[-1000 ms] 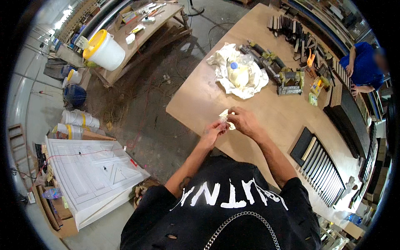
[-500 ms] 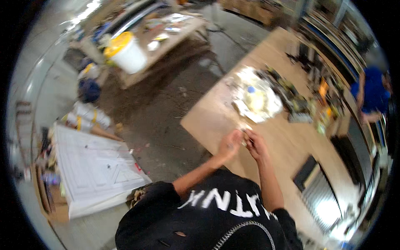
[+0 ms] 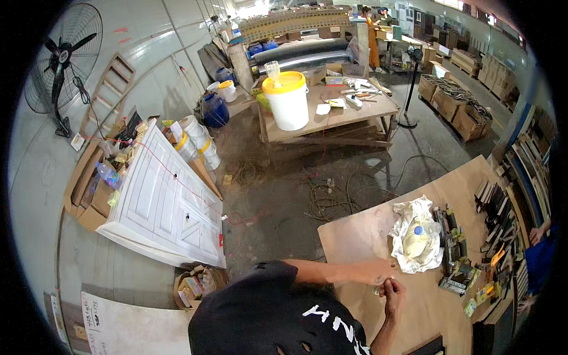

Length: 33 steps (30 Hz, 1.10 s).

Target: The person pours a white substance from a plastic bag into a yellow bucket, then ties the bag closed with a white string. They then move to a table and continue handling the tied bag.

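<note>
My left hand [image 3: 378,271] and my right hand [image 3: 393,297] meet above the near part of a wooden worktable [image 3: 355,239]. The fingers of both are closed around something small, mostly hidden and too small to name. Just beyond them, a crumpled white cloth [image 3: 404,225] lies on the table. On it rests a clear bottle with a blue cap [image 3: 416,244] and pale yellowish contents. To the right of the cloth stand several dark power tools [image 3: 457,281], close together.
Dark strips [image 3: 494,207] and an orange-handled cutter [image 3: 498,255] lie farther right. A co-worker's blue sleeve [image 3: 539,260] shows at the right rim. Coiled hose [image 3: 328,201] covers the floor. A lidded white bucket [image 3: 287,109] stands on another table; a white panelled cabinet [image 3: 171,195] is left.
My view has swung up and to the left, bringing the far room and a wall fan into sight. My hands are still together over the table, the left forearm now reaching more sideways.
</note>
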Motion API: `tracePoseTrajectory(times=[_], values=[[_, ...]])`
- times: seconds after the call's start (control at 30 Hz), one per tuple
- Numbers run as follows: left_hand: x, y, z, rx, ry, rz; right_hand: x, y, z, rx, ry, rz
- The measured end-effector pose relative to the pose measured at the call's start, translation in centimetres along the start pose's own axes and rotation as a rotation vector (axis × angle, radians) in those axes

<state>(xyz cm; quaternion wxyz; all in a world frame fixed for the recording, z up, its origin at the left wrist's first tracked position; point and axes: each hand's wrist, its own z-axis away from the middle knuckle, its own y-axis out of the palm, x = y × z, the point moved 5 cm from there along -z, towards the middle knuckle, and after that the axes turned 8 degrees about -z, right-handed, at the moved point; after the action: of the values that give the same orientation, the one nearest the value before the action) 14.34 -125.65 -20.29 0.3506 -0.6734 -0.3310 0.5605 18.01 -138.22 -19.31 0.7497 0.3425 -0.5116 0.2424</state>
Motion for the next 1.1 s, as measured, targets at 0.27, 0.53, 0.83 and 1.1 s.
tracePoseTrajectory(times=[0.27, 0.53, 0.83, 1.1], values=[[-2.0, -1.6, 0.9, -0.246, -0.092, 0.515, -3.4, -2.5, 0.4, -0.167, 0.116, -0.515], [0.6, 2.2, 2.0, 0.028, -0.444, 1.024, -3.3, -2.7, 0.7, -0.169, 0.242, -0.513], [-2.1, -2.4, 1.5, -0.167, 0.023, 0.449, -4.1, -3.7, 0.9, -0.171, 0.338, -0.583], [-2.9, -1.1, 2.4, -0.138, 0.258, 0.33, -3.4, -4.2, -0.1, -0.001, 0.411, -0.268]])
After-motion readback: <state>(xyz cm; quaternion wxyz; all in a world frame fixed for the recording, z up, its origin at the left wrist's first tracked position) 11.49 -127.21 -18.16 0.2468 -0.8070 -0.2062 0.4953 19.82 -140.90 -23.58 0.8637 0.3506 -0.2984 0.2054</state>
